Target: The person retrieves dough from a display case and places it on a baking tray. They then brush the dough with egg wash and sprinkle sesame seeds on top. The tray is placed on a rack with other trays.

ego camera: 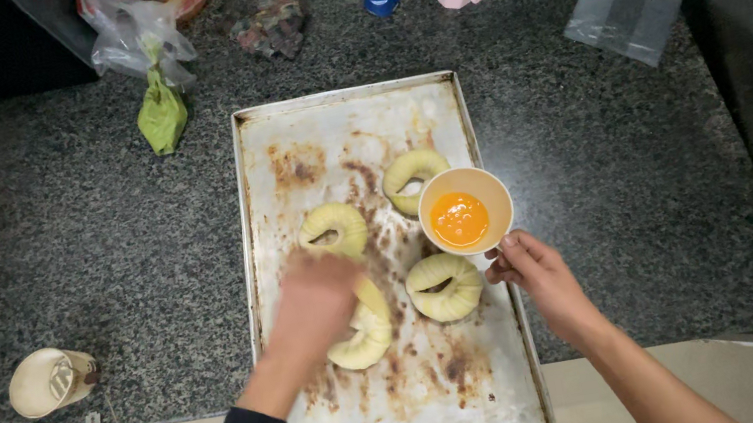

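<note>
Four dough rings (445, 286) on tray (353, 125) | left hand (311, 307) — blurred, grip unclear | right hand (528, 266) grasps egg bowl (465, 210)

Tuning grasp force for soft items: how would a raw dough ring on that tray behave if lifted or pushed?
Likely soft and floppy: the dough ring looks pale, puffy and unbaked, so a lift would probably sag or dent it. Probably light for its size. A push may drag or smear it rather than slide it, since the baking tray looks crusted and stained.

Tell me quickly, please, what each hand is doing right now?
Left hand: blurred over the dough rings; grip cannot be told.
Right hand: holding the bowl.
</note>
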